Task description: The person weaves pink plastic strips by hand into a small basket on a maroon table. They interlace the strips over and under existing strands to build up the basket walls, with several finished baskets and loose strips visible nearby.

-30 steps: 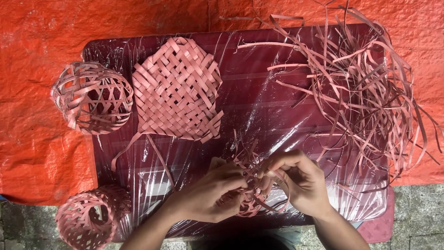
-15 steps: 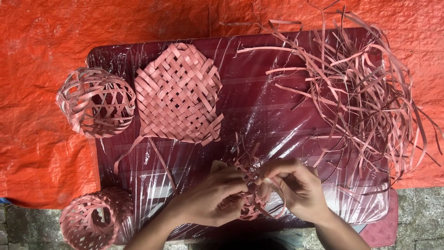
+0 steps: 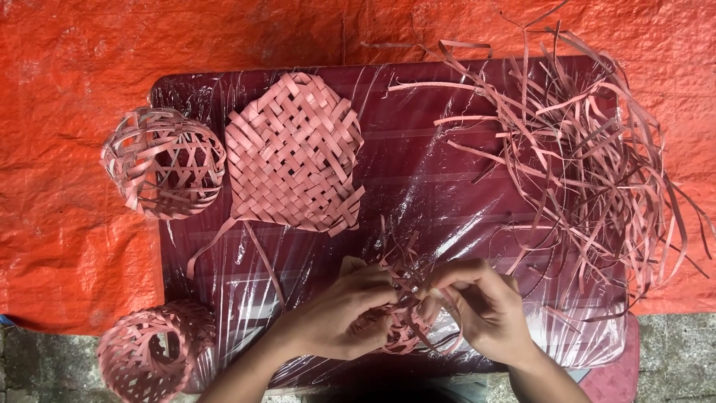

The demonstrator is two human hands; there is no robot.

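You see a flat woven pink mat [image 3: 293, 153] on the plastic-covered table [image 3: 447, 194] | open-weave ball [image 3: 164, 162] left | loose strips [image 3: 589, 157] right | small basket [image 3: 153, 351], possibly unfinished | orange tarp [image 3: 67, 89] beneath.

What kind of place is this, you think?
Likely an outdoor, makeshift basket-weaving spot: an orange tarp over stone ground, a plastic-wrapped table, loose pink strips and openwork baskets.

A flat woven mat [image 3: 293, 154] is showing dusty pink in a checkered plaited pattern; the two open-weave baskets [image 3: 162, 162] are wearing the same pink in a lattice; the loose strips [image 3: 589, 157] are lying pink-brown; the table [image 3: 425, 179] is gleaming dark maroon under clear film; the tarpaulin [image 3: 67, 75] is glowing orange-red
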